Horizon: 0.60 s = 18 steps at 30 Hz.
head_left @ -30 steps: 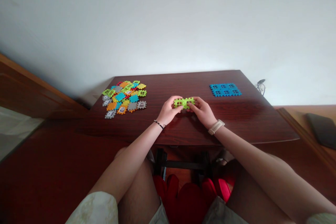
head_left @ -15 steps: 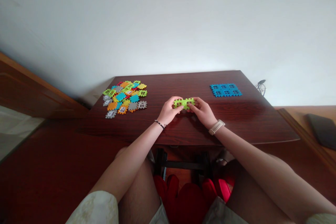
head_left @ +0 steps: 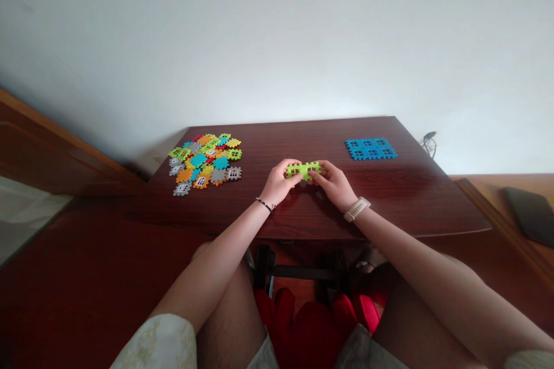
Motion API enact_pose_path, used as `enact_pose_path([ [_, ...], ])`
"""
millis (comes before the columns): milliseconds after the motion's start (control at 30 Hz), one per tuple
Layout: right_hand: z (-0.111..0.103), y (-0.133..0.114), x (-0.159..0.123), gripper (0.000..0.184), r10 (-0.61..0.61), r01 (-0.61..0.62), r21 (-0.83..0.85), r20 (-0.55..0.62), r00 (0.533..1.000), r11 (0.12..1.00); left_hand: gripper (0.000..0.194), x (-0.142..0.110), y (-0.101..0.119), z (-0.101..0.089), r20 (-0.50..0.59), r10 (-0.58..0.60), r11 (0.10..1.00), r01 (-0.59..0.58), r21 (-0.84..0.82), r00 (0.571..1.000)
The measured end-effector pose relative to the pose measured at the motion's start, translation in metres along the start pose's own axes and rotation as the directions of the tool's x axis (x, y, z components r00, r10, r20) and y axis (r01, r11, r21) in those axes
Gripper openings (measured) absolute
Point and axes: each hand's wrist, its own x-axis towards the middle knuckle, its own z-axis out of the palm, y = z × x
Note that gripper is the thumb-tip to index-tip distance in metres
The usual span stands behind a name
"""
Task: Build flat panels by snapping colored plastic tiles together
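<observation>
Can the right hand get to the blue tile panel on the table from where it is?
Probably yes, once it lets go: the right hand is gripping the green interlocking tiles, but nothing seems to block its path across the wooden table to the blue tile panel.

Dk wood desk (head_left: 303,141), wht wall (head_left: 277,40), blk cable (head_left: 429,144)

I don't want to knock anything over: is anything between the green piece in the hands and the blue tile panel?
Nothing visible lies there: past the right hand gripping the end of the lime-green tile piece, only dark wooden tabletop shows before the blue tile panel.
</observation>
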Motion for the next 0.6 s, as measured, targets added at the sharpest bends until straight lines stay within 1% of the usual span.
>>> enact_pose_path([
  [200,0.0007,-0.0024,-0.0012,0.040,-0.007,0.007,-0.003,-0.001,1.000,1.000,0.035,0.0014,-0.0015,0.0012,-0.021,-0.008,1.000,0.008,0.016,1.000],
  [467,0.0008,-0.0056,-0.0033,0.043,-0.013,0.014,-0.040,0.014,1.000,0.999,0.037,0.0014,0.0018,0.0008,-0.010,-0.091,0.995,0.091,-0.042,0.996],
  [533,0.0007,-0.0046,-0.0030,0.044,-0.013,0.014,-0.044,0.009,1.000,0.999,0.036,0.0015,0.0028,-0.0007,0.000,-0.067,0.997,0.067,-0.028,0.998],
  [600,0.0009,-0.0030,-0.0024,0.044,-0.013,0.013,-0.039,-0.002,1.000,0.999,0.034,0.0017,0.0037,-0.0022,0.005,-0.009,1.000,0.009,0.011,1.000],
])
